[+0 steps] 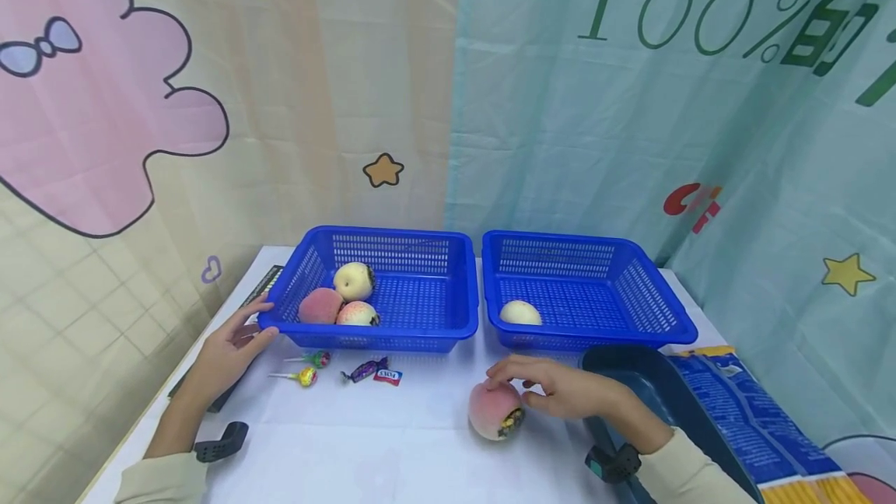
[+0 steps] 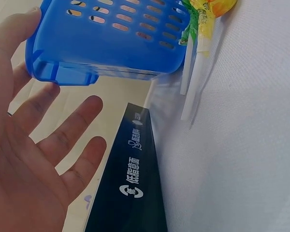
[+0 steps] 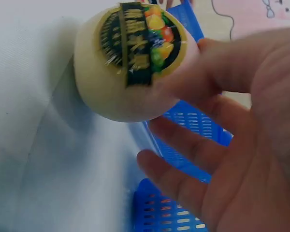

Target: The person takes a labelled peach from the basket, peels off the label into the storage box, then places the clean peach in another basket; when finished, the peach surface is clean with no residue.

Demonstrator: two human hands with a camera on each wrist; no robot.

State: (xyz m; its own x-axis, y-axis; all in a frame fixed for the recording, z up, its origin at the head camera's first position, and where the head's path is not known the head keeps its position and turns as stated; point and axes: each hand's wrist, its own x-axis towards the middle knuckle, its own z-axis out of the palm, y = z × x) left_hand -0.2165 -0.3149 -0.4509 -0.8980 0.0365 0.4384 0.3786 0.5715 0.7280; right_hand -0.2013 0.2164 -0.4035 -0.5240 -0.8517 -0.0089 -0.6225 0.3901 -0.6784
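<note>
A pink-and-cream peach [image 1: 495, 411] with a dark round fruit label [image 3: 137, 43] is on the white table, in front of the right basket. My right hand [image 1: 560, 387] holds it from the right side, thumb and forefinger on its skin; the other fingers [image 3: 193, 145] extend past it in the right wrist view. My left hand [image 1: 227, 352] touches the left corner of the left blue basket [image 1: 371, 339], its fingers [image 2: 70, 135] spread and mostly straight. In that basket lie a pale fruit [image 1: 353, 281], a red peach [image 1: 320, 306] and a speckled peach [image 1: 358, 313].
The right blue basket [image 1: 595, 339] contains one pale fruit [image 1: 520, 313]. Two lollipops [image 1: 306, 376], a purple-wrapped candy [image 1: 365, 369] and a small red packet [image 1: 388, 376] lie before the left basket. A dark pasta box [image 2: 130, 169] lies left, a dark tray [image 1: 647, 387] and blue-yellow bag [image 1: 742, 411] right.
</note>
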